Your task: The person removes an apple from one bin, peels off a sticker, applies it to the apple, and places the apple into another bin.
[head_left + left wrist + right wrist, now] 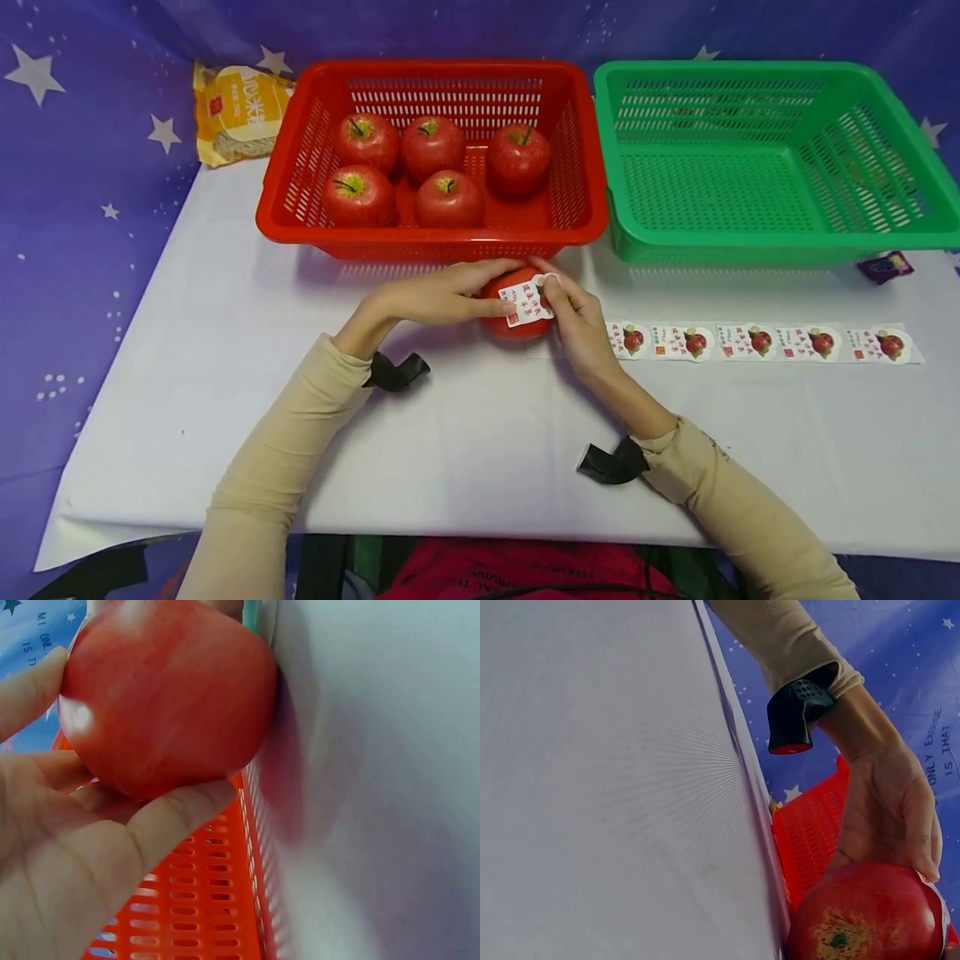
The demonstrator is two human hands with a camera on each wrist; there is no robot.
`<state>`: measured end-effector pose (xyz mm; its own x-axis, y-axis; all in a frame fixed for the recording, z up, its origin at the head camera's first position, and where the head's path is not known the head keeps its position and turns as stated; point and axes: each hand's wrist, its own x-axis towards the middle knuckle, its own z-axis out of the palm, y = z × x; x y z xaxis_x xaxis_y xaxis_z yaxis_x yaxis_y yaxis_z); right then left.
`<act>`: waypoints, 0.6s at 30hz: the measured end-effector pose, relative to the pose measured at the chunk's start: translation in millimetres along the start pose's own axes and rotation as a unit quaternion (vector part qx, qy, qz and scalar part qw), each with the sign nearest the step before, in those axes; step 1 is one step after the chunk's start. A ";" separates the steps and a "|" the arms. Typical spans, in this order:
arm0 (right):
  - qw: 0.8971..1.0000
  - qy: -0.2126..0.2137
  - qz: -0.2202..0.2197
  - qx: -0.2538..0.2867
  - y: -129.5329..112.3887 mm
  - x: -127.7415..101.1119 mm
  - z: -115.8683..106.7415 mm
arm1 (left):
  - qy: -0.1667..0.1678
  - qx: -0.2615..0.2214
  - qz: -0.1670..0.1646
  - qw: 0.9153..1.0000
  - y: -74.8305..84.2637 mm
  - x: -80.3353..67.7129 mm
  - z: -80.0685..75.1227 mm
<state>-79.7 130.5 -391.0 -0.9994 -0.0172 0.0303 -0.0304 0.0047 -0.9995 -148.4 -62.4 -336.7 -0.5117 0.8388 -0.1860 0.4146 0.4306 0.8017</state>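
A red apple point(504, 320) rests on the white table point(225, 375) just in front of the red basket point(420, 237). My left hand point(438, 297) grips the apple from the left, fingers and thumb curled round it point(161, 694). My right hand point(573, 321) pinches a white sticker point(527, 302) with red print and holds it against the apple's top. In the right wrist view the apple point(866, 915) shows with the left hand point(889, 806) wrapped over it. The sticker's far edge is hidden under my right fingers.
The red basket holds several red apples point(433, 147). An empty green basket point(765, 158) stands to its right. A strip of stickers point(761, 342) lies on the table to the right of my hands. A yellow packet point(238, 112) sits at the back left, a small purple wrapper point(887, 267) far right.
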 end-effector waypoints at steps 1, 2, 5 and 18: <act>1.000 0.002 -0.005 -0.007 -0.3 -0.2 0.3 | -0.002 -0.006 0.008 1.000 -1.0 0.1 -0.9; 1.000 0.004 -0.008 -0.016 -0.5 -0.4 0.6 | -0.005 -0.012 0.012 1.000 -1.9 -0.1 -1.6; 1.000 0.018 0.000 -0.016 -0.3 0.0 2.1 | -0.012 -0.031 0.019 0.999 -4.3 -0.4 -2.7; 0.981 -0.009 0.130 0.141 -5.0 4.1 1.1 | -0.021 -0.091 0.020 0.995 -11.1 -0.4 -4.3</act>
<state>-83.6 129.4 -385.9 -0.9724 -0.0688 -0.2231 0.2334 -0.2665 -0.9351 -156.1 -69.0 -343.1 -0.4638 0.8692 -0.1714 0.2897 0.3316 0.8978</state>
